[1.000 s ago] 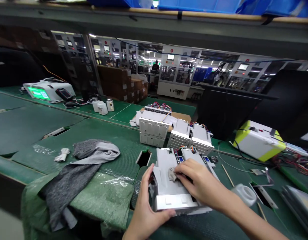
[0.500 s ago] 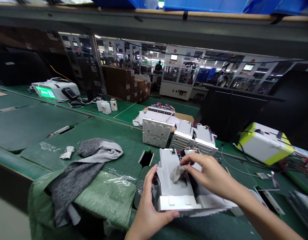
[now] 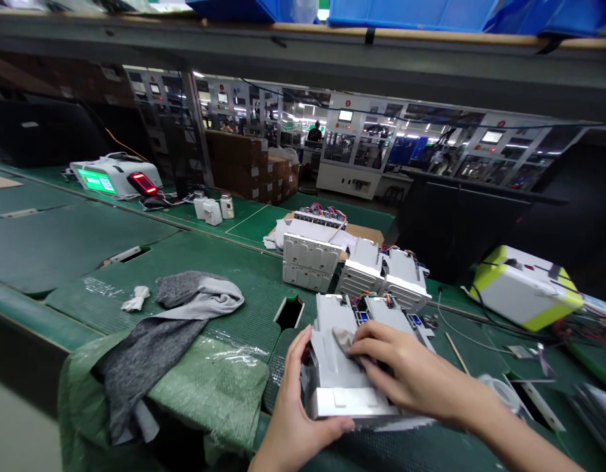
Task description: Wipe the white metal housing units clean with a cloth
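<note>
A grey-white plastic housing [image 3: 331, 368] with wires and blue connectors at its far end stands tilted on the bench before me. My left hand [image 3: 295, 400] grips its left side, thumb along the front edge and fingers up the side wall. Pinched in my right hand [image 3: 398, 364] is a small greyish wiping cloth [image 3: 342, 338], pressed on the housing's upper face. The right fingers hide part of the cloth and the housing's middle.
More housings [image 3: 310, 262] stand just behind. To the left, a grey cloth [image 3: 185, 321] lies partly on green bubble wrap [image 3: 219, 380], beside a crumpled white scrap [image 3: 135, 299]. A white-and-yellow device [image 3: 523, 288] and a tape roll [image 3: 502, 390] are at right. Bench slots [image 3: 289, 313] interrupt the surface.
My right hand has slid the cloth slightly left and up the housing, its fingers now flatter against it. The left hand keeps its hold. The scanner at left now glows red.
</note>
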`<state>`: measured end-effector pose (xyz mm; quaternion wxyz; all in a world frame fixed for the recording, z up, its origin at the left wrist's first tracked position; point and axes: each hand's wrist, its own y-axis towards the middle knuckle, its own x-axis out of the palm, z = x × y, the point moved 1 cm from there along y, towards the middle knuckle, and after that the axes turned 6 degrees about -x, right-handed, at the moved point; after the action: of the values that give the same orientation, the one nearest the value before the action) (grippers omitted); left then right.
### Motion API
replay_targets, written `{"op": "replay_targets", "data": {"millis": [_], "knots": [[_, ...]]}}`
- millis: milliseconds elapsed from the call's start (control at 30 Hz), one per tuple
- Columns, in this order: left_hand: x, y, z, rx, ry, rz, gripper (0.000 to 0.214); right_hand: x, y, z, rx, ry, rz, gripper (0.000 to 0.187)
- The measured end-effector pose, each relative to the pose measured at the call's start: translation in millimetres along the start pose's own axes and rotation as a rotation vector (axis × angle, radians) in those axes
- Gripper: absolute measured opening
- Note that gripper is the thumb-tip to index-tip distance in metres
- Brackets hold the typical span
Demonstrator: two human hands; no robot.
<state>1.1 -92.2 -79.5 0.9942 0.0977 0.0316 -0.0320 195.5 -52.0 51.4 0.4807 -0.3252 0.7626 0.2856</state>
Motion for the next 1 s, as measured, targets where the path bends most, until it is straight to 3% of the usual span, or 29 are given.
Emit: {"op": "replay_targets", "data": {"millis": [133,300,367,467,633,700,800,900,1000], "knots": [[0.3,0.3,1.2,0.008,0.01,0.009,0.105,6.0,6.2,6.6,-0.005,-0.047,0.17,0.008],[0.4,0.7,2.0,0.007,0.008,0.002,0.107,1.5,9.6,10.6,-0.037,-0.13,0.308,0.018],[0.5,0.7,1.6,0.012,0.005,0.007,0.107,0.2,7.1,7.1,-0.105,-0.18,0.275,0.021],[0.7,0.5,0.5,0.026,0.002,0.015,0.107,2.2,1.1,0.6,-0.18,-0.23,0.111,0.022],[0.8,0.8,0.1,0.03,-0.004,0.008,0.108,0.4,-7.4,-4.4,-0.085,-0.114,-0.067,0.029],[0.9,1.1,0.4,0.029,-0.009,0.011,0.108,-1.4,-6.2,-2.9,-0.049,-0.053,-0.06,0.032],[1.2,1.4,0.5,0.023,-0.007,0.013,0.108,-0.7,1.9,4.7,-0.024,0.017,0.067,0.03],[1.2,1.2,0.1,0.019,0.001,0.013,0.108,4.4,11.4,14.8,0.01,0.0,0.198,0.021],[0.9,0.8,-0.5,0.021,-0.002,0.019,0.109,9.9,14.2,18.3,0.024,-0.046,0.226,0.018]]}}
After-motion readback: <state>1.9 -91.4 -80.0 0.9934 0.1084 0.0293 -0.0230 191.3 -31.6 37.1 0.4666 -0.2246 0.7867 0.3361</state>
